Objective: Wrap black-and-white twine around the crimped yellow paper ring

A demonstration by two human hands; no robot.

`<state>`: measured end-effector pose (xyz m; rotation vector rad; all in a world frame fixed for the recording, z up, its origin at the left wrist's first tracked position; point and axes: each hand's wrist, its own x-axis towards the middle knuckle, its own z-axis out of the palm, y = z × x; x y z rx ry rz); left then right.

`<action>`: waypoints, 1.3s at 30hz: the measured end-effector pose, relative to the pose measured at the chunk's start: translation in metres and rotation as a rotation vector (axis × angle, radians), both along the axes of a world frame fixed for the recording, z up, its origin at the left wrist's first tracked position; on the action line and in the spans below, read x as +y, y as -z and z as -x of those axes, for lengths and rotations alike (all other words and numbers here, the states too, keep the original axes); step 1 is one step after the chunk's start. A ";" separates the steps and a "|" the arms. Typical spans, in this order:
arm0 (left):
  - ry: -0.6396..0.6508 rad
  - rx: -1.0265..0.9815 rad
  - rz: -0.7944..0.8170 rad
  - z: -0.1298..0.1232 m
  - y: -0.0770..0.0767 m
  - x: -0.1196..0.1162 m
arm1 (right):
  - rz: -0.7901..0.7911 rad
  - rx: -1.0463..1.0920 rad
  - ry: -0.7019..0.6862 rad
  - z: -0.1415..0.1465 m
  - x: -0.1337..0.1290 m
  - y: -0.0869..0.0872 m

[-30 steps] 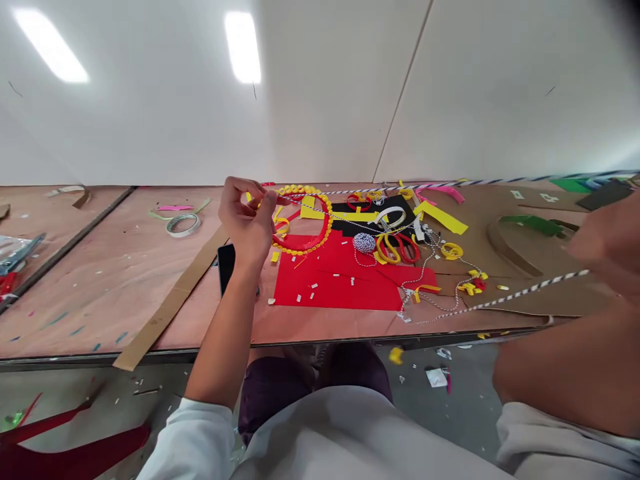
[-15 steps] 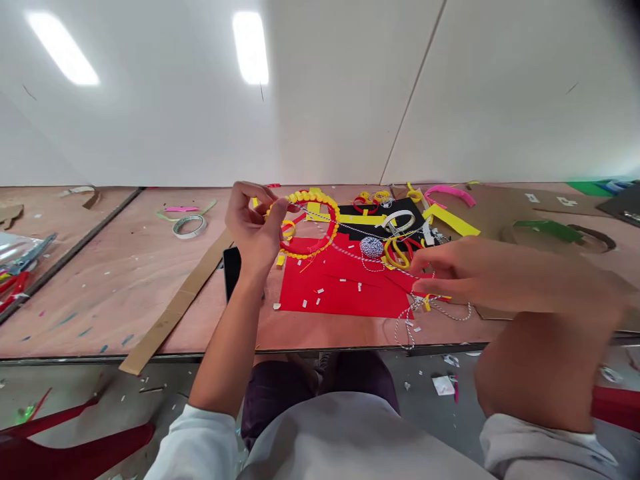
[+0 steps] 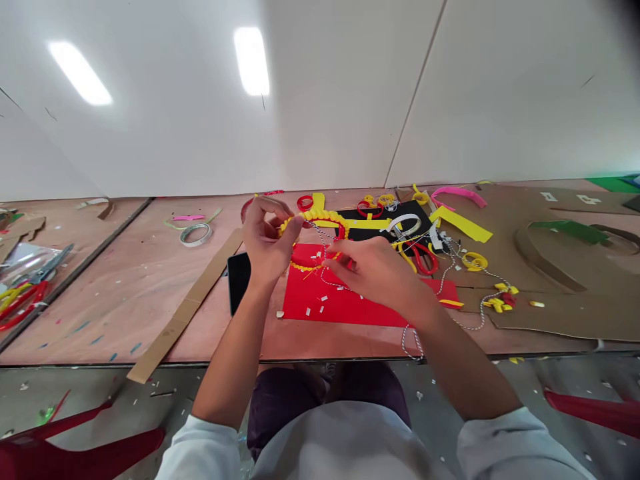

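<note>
My left hand (image 3: 270,241) is closed on the left side of a ring (image 3: 327,215) with a bumpy yellow edge and red inside, held above the table. A black-and-white string (image 3: 320,233) runs from its fingertips through the ring. At the ring's lower right, my right hand (image 3: 373,267) has thumb and fingers pinched together, with the string between them. Below both hands lies a red sheet (image 3: 313,300) with small white scraps on it.
A phone (image 3: 239,281) and a cardboard strip (image 3: 187,308) lie left of the red sheet. Scissors (image 3: 37,287) and a tape roll (image 3: 196,235) are farther left. Yellow strips, paper rings and a brown cardboard piece (image 3: 540,313) lie to the right.
My right hand has moved left from over the right side of the table to the ring. Yellow pieces and string beneath its former place now show. The ring remains in my left hand.
</note>
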<state>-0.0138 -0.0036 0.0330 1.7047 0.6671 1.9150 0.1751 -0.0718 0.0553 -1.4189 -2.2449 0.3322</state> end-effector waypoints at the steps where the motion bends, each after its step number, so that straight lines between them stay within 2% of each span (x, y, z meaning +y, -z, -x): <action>1: 0.009 0.001 0.002 0.000 0.000 0.000 | 0.000 0.014 0.045 0.006 0.004 0.005; 4: 0.039 0.000 0.006 -0.002 0.000 -0.002 | -0.023 0.049 0.195 0.016 0.016 0.021; 6: 0.047 0.004 0.012 -0.003 0.000 -0.002 | -0.052 0.100 0.224 0.019 0.021 0.027; 9: 0.042 0.019 0.029 -0.004 0.001 -0.001 | -0.065 0.247 0.142 0.021 0.024 0.031; 13: 0.040 0.041 0.035 -0.002 0.004 0.003 | -0.019 0.569 -0.003 0.015 0.025 0.026; 16: 0.067 0.036 0.029 -0.001 0.006 0.006 | -0.018 0.753 -0.038 0.004 0.026 0.020; 18: 0.110 0.009 0.029 -0.001 0.006 0.006 | -0.056 0.772 -0.028 -0.003 0.027 0.016; 23: 0.206 -0.051 0.060 -0.005 0.005 0.004 | -0.157 0.632 0.028 -0.013 0.021 0.011; 28: 0.209 -0.104 0.071 -0.008 0.006 0.002 | -0.331 0.360 0.176 -0.009 0.006 0.011; 34: 0.174 -0.142 0.106 -0.011 0.004 -0.004 | -0.298 0.019 0.315 0.003 -0.004 0.015; 39: 0.175 -0.188 0.115 -0.013 0.001 -0.008 | -0.277 -0.137 0.415 0.008 -0.009 0.017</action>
